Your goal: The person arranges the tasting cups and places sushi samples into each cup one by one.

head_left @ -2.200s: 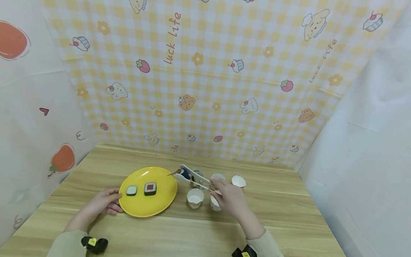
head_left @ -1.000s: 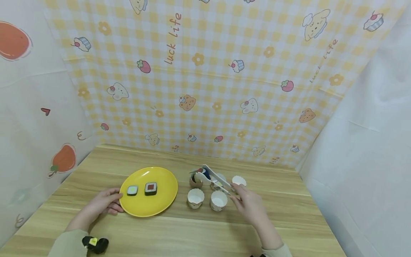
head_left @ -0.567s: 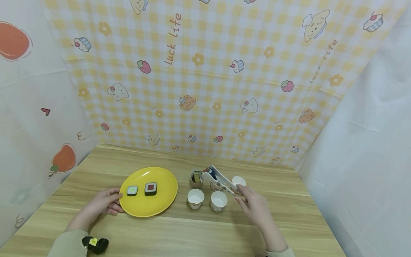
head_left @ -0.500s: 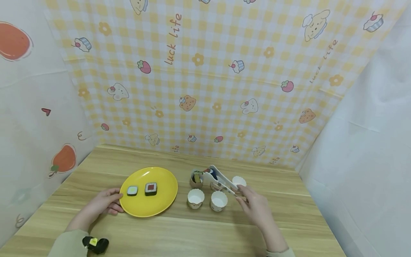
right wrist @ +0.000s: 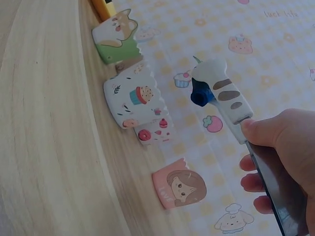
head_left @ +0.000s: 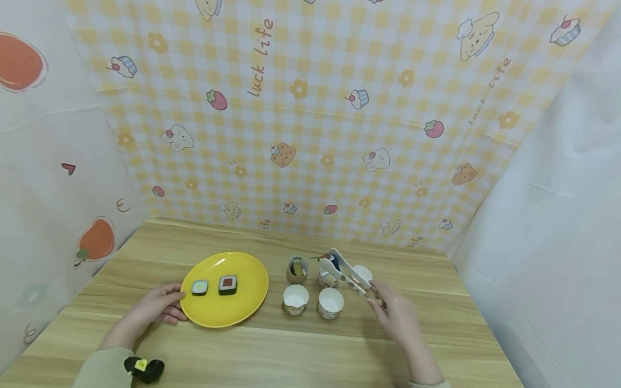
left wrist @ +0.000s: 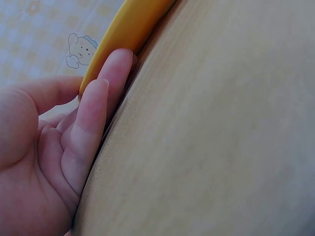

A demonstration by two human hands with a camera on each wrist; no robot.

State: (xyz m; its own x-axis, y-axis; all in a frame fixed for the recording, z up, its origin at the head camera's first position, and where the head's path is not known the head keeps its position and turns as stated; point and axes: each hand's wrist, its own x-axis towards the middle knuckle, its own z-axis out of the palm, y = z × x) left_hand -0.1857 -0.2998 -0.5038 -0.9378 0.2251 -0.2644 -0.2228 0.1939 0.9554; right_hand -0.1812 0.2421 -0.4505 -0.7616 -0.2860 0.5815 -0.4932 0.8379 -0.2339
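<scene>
Sushi piece (right wrist: 200, 93) in white tongs (right wrist: 230, 98) hangs over the far middle cup (head_left: 328, 283), apparently mid-carry; the next move likely calls for a steady squeeze. Its green tip points left, long axis roughly left-right. Right hand (head_left: 397, 313) fingers clamp the tongs; left hand (head_left: 157, 305) fingers pinch the yellow plate (head_left: 242, 312).
</scene>
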